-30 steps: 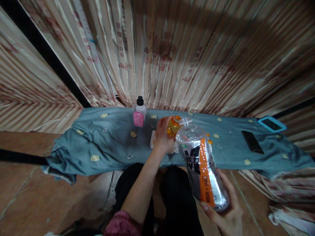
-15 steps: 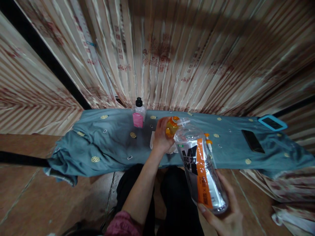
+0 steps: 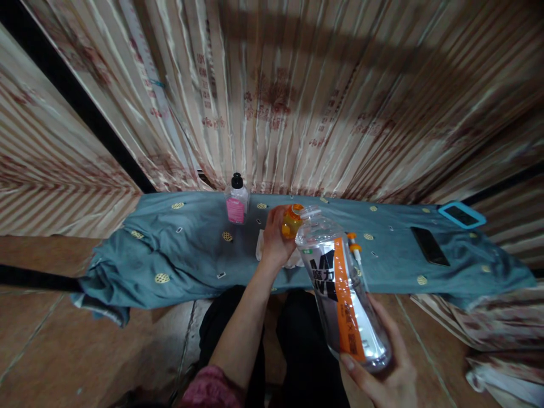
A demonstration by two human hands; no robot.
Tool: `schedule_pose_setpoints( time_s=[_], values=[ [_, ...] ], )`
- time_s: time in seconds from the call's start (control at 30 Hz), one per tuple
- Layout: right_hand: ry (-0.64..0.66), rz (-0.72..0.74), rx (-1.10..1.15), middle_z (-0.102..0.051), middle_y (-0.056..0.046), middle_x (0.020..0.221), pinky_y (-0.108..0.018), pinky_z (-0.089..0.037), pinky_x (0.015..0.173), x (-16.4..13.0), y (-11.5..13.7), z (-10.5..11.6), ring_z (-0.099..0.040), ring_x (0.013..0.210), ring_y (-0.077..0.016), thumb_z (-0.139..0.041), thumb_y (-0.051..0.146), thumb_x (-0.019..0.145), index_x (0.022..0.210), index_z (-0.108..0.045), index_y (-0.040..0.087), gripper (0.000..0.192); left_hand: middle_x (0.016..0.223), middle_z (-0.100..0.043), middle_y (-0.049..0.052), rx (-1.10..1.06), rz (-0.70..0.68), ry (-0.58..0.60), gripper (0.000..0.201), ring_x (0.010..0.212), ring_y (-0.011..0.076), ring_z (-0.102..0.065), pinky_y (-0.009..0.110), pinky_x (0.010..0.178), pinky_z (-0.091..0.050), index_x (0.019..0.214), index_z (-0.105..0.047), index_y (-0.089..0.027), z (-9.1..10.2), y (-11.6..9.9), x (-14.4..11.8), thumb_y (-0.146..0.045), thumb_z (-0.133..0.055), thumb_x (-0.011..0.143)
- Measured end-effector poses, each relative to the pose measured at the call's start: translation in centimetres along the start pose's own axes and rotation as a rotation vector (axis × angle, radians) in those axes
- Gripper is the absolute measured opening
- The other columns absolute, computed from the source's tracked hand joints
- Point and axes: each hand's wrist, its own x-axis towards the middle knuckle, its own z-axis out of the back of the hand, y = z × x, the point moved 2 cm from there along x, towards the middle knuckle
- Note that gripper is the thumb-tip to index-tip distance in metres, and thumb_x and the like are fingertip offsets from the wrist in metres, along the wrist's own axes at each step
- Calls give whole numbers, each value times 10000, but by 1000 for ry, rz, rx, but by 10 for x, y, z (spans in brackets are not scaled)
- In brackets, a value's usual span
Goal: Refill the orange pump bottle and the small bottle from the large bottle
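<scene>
Large clear plastic bottle with an orange and black label [image 3: 340, 294], tilted, neck pointing away toward the low table under a blue-grey cloth with yellow spots [image 3: 178, 249]. Base resting in the right hand [image 3: 389, 374], fingers wrapped around the bottom end. Round orange cap [image 3: 291, 221] at the open neck, enclosed by the left hand [image 3: 275, 241] with curled fingers, forearm stretched forward over the lap. Farther back on the cloth, small clear bottle with pink label and black cap [image 3: 236, 201], standing upright. At the right, black phone [image 3: 429, 246] lying flat.
</scene>
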Motion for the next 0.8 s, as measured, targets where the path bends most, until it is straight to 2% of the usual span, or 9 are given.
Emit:
schedule_pose_setpoints(
  time_s=[0.3,0.5,0.8],
  values=[
    [-8,-77,28,-629,-93,1414,-507,-449,1123,1,6,1,-566,1348,-375,-768,710,666,1398,-541,277,880,1173,-649,84,40,-35,-18,497,1083,236,-655,403,962,-565,1242,-574,-213,-1,1,0,-225,-782,791],
    [-3,-45,24,-657,-82,1380,-519,-457,1124,2,10,2,-587,1327,-366,-753,700,702,1390,-552,284,828,1184,-649,89,15,-54,-28,505,1092,240,-650,396,954,-565,1241,-568,-205,-2,2,0,-214,-780,783],
    [-20,-51,-9,-607,-71,1446,-509,-471,1114,4,11,6,-521,1389,-379,-745,729,677,1368,-576,292,835,1176,-650,80,31,-72,-31,483,1078,236,-658,402,948,-570,1237,-562,-214,-1,2,0,-187,-759,796]
  ],
)
